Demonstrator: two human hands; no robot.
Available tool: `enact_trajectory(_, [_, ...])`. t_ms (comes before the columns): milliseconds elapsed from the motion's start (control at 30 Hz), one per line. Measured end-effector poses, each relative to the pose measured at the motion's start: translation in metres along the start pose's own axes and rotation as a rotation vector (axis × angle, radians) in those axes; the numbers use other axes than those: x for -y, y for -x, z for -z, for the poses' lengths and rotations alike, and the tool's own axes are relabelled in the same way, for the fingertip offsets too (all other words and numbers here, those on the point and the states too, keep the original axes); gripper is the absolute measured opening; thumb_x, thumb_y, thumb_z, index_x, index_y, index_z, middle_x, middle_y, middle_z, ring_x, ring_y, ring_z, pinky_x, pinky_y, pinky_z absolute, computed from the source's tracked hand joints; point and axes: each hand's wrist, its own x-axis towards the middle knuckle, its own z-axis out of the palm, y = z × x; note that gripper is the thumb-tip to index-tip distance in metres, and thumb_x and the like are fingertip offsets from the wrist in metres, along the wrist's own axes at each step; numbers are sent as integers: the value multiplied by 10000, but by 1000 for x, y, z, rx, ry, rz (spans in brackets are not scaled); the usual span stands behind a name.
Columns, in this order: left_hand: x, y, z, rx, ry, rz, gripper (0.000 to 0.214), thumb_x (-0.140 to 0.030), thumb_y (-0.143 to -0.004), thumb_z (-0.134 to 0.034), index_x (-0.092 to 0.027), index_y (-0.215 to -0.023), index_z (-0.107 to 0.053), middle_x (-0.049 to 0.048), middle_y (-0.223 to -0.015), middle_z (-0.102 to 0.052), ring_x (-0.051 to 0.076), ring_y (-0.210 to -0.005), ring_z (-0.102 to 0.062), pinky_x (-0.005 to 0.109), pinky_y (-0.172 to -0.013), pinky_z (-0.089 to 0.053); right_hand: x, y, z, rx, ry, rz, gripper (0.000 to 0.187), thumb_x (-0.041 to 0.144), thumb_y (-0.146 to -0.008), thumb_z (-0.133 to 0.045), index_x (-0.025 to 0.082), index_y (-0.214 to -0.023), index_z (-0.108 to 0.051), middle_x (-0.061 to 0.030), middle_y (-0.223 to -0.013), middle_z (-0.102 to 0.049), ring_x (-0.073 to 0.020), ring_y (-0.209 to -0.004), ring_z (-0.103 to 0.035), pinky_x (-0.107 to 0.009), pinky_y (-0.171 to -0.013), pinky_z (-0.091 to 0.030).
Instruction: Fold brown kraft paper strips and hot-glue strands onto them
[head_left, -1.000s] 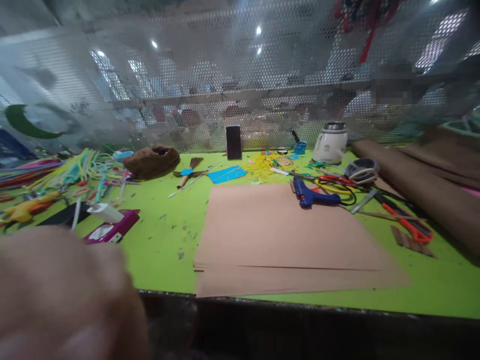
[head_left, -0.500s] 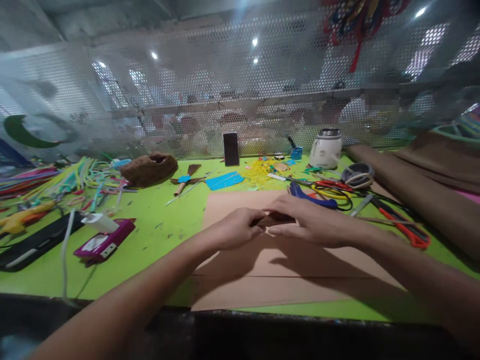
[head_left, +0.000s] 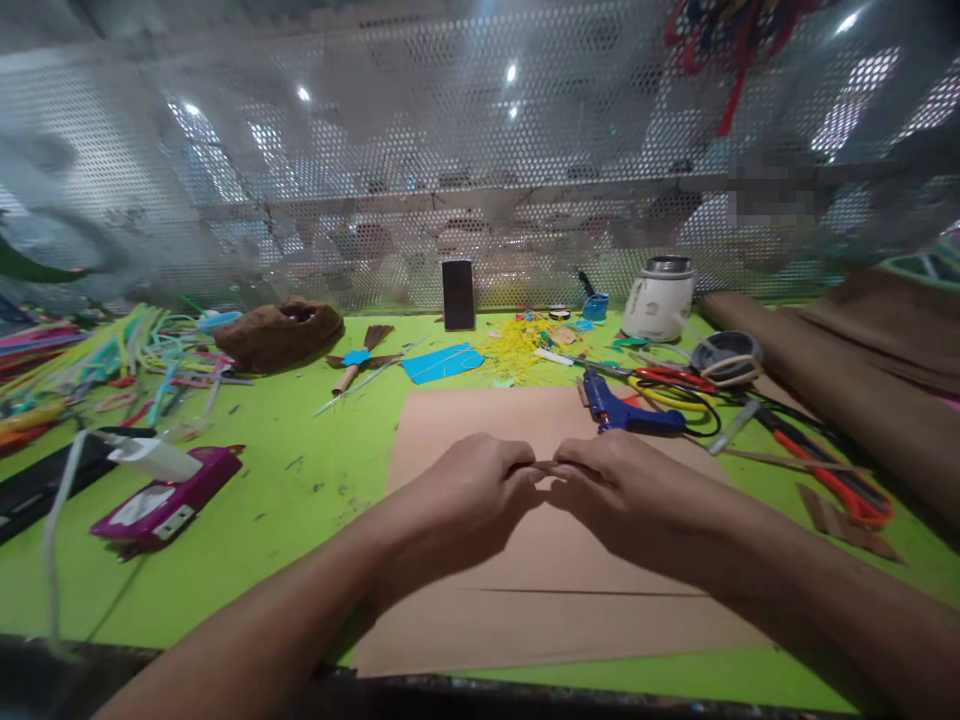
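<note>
My left hand [head_left: 480, 485] and my right hand [head_left: 619, 485] come together above a tan sheet of paper [head_left: 600, 630]. Between their fingertips both pinch a small brown strip [head_left: 547, 466], mostly hidden by the fingers; its material is hard to make out. Just beyond my right hand lies a blue glue gun [head_left: 630, 413]. Further back, a small figure of brown paper strips with a blue flower-shaped centre [head_left: 357, 357] rests beside a blue card piece [head_left: 442, 363].
To the left stand a purple power socket [head_left: 169, 500] and a brown hollow lump [head_left: 281, 335]. A red-and-black cutter [head_left: 832, 465], brown scraps [head_left: 844, 525] and a tape roll [head_left: 724, 355] lie right. A phone [head_left: 458, 295] and white canister [head_left: 660, 300] stand behind yellow shreds [head_left: 529, 345].
My hands have closed in on the brown piece, covering more of it; my right hand has turned its fingers inward. The view has shifted slightly, showing more of the glue gun.
</note>
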Motion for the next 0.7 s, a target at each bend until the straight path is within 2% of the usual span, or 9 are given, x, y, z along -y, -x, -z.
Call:
enact_trajectory(133, [0, 0, 4, 72, 26, -14, 353, -378, -840, -379, -147, -768, -636, 28, -679, -575, 111, -579, -423, 231, -515, -270, 3, 1, 8, 41, -71, -45, 296, 254, -919, -354, 168, -736, -571, 8, -626, -534, -86, -518, -406, -235, -486, -217])
enact_trajectory(367, [10, -6, -3, 73, 88, -15, 315, -347, -810, -411, -142, -668, -603, -2, -577, -483, 103, -549, -395, 225, -498, -259, 5, 2, 14, 46, -55, -49, 256, 263, -881, -427, 161, -670, -531, 25, -551, -485, -59, -442, -322, -221, -446, -175])
enact_trajectory(567, [16, -5, -10, 49, 116, -14, 329, -381, -822, -407, -134, -688, -577, 10, -613, -507, 104, -564, -407, 224, -496, -260, 8, 6, 19, 89, -70, -115, 282, 272, -889, -386, 159, -697, -559, 12, -564, -510, -68, -444, -345, -220, -440, -180])
enact_trajectory(700, [25, -4, -9, 79, 169, -26, 295, -345, -826, -402, -134, -731, -584, 6, -639, -522, 97, -559, -402, 222, -502, -270, -2, 8, 19, 129, -45, -191, 295, 345, -887, -390, 166, -787, -603, -14, -634, -560, -92, -491, -399, -231, -461, -189])
